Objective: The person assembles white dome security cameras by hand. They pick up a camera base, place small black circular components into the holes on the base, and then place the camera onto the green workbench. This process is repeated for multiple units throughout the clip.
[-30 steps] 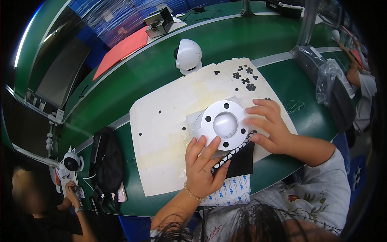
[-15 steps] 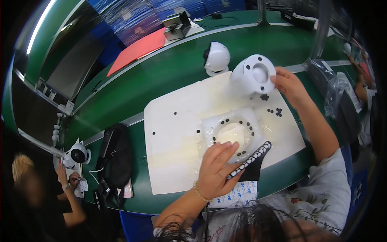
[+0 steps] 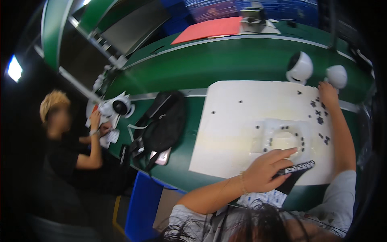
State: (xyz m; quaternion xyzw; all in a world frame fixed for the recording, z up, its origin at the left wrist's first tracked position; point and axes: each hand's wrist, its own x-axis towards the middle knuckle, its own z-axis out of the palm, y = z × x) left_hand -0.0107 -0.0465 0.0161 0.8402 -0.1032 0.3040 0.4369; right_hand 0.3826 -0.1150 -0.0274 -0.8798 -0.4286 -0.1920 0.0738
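Note:
My right hand (image 3: 329, 95) reaches to the far right of the white sheet (image 3: 225, 149), its fingers at the lower part of a white round-headed camera (image 3: 337, 76). That camera stands upright. A second white camera with a dark front (image 3: 300, 67) stands to its left. My left hand (image 3: 268, 171) hovers low over the near edge of a clear plastic-covered pad (image 3: 308, 150), index finger stretched out. Small black round pads (image 3: 296, 134) form a ring on it. Beside my left thumb lies a black-and-white patterned strip (image 3: 300, 166); I see no grip on it.
Loose black pads (image 3: 320, 120) lie in clusters on the sheet's right side. A black bag (image 3: 163, 121) rests on the green table to the left. There a person (image 3: 72, 149) works beside another camera (image 3: 121, 107). A red sheet (image 3: 209, 30) lies at the back.
My right hand has carried the camera away to the far edge and turned it from base-showing to upright. My left hand stays near the plastic-covered pad. The whole view has swung left.

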